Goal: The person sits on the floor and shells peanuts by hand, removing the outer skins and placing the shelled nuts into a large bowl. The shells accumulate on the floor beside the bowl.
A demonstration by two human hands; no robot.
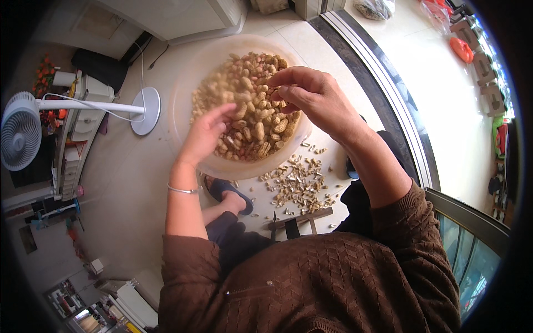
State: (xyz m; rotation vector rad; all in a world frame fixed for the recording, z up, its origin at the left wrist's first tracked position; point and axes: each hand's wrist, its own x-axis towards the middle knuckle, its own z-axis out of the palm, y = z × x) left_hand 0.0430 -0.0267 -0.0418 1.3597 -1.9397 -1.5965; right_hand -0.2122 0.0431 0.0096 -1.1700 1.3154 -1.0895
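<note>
A wide, pale translucent plastic basin (183, 70) is before me, with whole peanuts in shells (260, 131) and reddish shelled kernels (254, 62) heaped in it. My left hand (210, 129) is above the basin's near left part, its fingers bent and a little blurred, close to a peanut. Over the right side hovers my right hand (310, 93), with thumb and forefinger curled towards each other. Whether either hand holds a peanut is hard to see. Some peanuts at the upper left of the heap are blurred.
Broken peanut shells (300, 183) litter the tiled floor below the basin, near a wooden bar (306, 217). A white standing fan (143, 110) is at the left. A sliding-door track (374, 83) runs along the right. My slippered foot (227, 195) rests beneath the basin.
</note>
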